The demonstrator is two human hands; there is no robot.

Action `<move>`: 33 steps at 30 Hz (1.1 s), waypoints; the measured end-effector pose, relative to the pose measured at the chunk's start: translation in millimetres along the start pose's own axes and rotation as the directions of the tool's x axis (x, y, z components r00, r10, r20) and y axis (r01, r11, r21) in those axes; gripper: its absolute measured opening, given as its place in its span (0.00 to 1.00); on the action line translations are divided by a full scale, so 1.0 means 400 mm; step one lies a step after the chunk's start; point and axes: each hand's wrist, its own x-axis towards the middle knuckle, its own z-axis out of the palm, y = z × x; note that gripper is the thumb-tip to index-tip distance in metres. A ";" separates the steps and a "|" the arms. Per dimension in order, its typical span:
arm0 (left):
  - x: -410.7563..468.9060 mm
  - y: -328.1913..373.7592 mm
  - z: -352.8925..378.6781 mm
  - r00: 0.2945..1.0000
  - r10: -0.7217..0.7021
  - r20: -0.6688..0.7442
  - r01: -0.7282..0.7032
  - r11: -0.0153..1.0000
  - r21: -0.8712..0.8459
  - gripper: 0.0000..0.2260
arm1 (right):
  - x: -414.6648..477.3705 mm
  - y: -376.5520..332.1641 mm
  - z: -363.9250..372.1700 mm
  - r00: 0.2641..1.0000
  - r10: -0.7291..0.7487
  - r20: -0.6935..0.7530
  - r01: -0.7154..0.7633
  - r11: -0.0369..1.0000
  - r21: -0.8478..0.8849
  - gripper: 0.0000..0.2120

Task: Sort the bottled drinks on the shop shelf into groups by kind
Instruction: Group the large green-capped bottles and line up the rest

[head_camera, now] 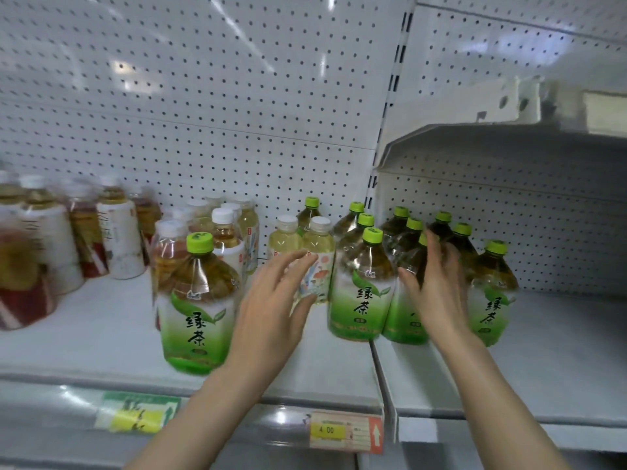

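Green-capped tea bottles (361, 290) with green-and-white labels stand in a tight cluster at the right of the white metal shelf (101, 337). The cluster straddles the seam (377, 364) where two shelf boards meet and runs several rows deep toward the perforated back panel (203, 113). One further bottle of the same kind, the lone green tea bottle (196, 307), stands apart near the front edge, left of centre. Between it and the cluster stand two small pale-yellow bottles (317, 247) with white caps, the nearer one carrying a floral label; another green-capped bottle stands behind them. The left hand (268, 307) is held in front of the floral-label bottle with fingers straight and spread wide, holding nothing; whether it touches the bottle cannot be determined. The right hand (437, 293) lies against the cluster with its back to the camera, fingers straight and pointing up, thumb extended left across a front bottle; it grips nothing. Behind the lone bottle stands a group of white-capped amber bottles (222, 232). At far left, blurred, stand bottles with red and white labels (81, 239). The shelf's front rail carries a yellow price tag (342, 430) reading 4.00 and a green tag (135, 413), which is blurred. An upper shelf (509, 144) projects over the right bay.
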 end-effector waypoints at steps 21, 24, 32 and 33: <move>-0.046 -0.246 -0.270 0.949 -0.272 0.159 0.272 0.962 0.025 0.41 | 0.058 -0.485 0.284 0.962 -0.135 0.236 0.102 0.984 0.150 0.20; -0.053 -0.274 -0.299 0.943 -0.299 0.145 0.297 0.954 0.036 0.41 | 0.024 -0.514 0.287 0.974 -0.128 0.186 0.097 0.981 0.166 0.20; -0.056 -0.326 -0.333 0.931 -0.350 0.104 0.341 0.935 0.094 0.41 | 0.091 -0.455 0.257 0.992 -0.090 0.093 0.084 0.995 0.062 0.21; -0.056 -0.326 -0.333 0.931 -0.350 0.103 0.341 0.935 0.094 0.41 | 0.105 -0.440 0.255 0.995 -0.072 0.070 0.074 0.997 -0.035 0.21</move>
